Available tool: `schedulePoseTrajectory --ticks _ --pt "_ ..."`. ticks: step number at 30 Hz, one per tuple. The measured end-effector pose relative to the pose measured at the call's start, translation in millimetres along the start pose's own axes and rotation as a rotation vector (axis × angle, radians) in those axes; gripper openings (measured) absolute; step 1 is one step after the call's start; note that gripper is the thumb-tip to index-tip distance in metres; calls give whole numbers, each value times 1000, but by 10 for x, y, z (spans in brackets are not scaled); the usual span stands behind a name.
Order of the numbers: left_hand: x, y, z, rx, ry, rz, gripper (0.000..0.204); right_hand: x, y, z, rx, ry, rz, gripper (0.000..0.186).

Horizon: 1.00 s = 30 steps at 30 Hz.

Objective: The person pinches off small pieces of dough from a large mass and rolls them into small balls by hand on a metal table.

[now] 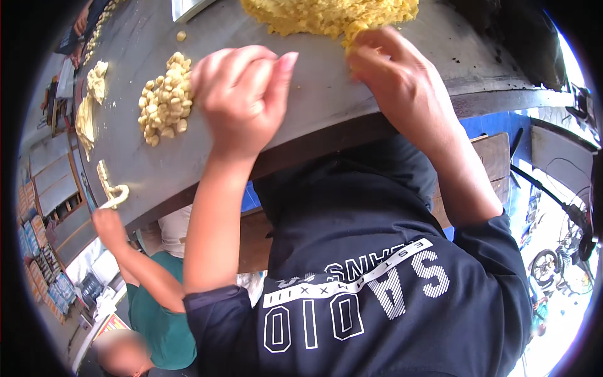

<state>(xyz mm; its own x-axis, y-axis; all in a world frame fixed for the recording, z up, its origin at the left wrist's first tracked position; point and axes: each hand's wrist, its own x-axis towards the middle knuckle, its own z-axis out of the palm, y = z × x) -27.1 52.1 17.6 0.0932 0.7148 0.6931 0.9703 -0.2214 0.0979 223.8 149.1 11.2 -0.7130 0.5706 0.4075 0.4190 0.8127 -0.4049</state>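
My left hand (242,94) hovers above the grey metal table (314,103), its fingers curled in and the thumb up against them. Whatever it may hold is hidden inside the fist. Beside it, to the left, lies a heap of small pale dough balls (164,103), and one loose dough ball (181,36) sits farther back. At the far side spreads a mound of yellow crumbly filling (314,14). My right hand (396,72), slightly blurred, is at the mound's near edge with its fingers closed around a bit of that filling.
A metal tray (187,7) stands at the back edge of view. On the left, a co-worker's hand (110,226) is at a dough strip (117,196), near larger dough lumps (88,122). Another person's hands (80,25) show at the far left. A dark bulky object (518,41) is at the right.
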Motion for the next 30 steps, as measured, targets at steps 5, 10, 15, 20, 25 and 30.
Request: schedulePoseTrajectory --ticks 5,10,15,20,25,30 --pt "-26 36 385 -6 -9 140 33 -69 17 47 -75 10 106 29" --pt "-112 -21 263 -1 -25 151 30 21 57 58 -136 -19 -19 17" --pt "-97 -8 379 -541 -3 -415 23 142 -50 150 -177 -119 10 11" --pt "-532 -16 -509 147 -249 -286 20 -3 49 -153 197 -11 105 27" --pt "-906 356 -500 284 -329 -438 18 -132 -101 -118 31 -103 100 28" --pt "-885 373 -365 -429 -71 -767 10 123 -329 237 128 -79 -187 24"
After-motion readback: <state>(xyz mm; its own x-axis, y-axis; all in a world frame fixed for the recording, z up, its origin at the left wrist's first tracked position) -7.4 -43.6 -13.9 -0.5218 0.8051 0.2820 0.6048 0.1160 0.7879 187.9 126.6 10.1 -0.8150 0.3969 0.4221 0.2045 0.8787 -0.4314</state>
